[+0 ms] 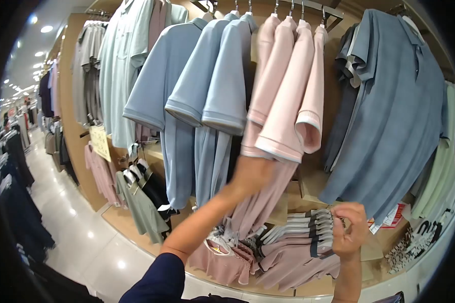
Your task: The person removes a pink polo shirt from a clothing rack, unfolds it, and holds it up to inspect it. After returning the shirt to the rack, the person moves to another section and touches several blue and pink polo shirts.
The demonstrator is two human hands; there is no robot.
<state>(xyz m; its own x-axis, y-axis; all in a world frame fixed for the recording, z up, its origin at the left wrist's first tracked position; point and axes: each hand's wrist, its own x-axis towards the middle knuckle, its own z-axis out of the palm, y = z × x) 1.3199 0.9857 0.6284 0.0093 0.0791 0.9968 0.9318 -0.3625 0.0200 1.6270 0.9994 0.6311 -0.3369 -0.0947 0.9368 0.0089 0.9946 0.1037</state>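
Note:
My left hand [254, 177] reaches up under the sleeves of the pink polo shirts [288, 91], which hang in a row from the upper rail. It is smeared by motion, and the fingers are hidden against the pink cloth. Left of it hang light blue polo shirts [227, 76]. Lower right, my right hand [350, 227] has its fingers curled in beside the hook ends of a lower row of grey hangers [308, 222]; I cannot tell what it grips. Dusty pink shirts [298, 257] hang from those hangers. Just above this hand is the hem of a large blue-grey shirt [389, 111].
A striped-collar pink shirt [222, 262] hangs low in front. Red and white tags [392, 217] lie at the right, near pale green shirts [435, 177]. On the left, a yellow sign [100, 143] stands above more garments, beside a shiny tiled aisle [81, 227].

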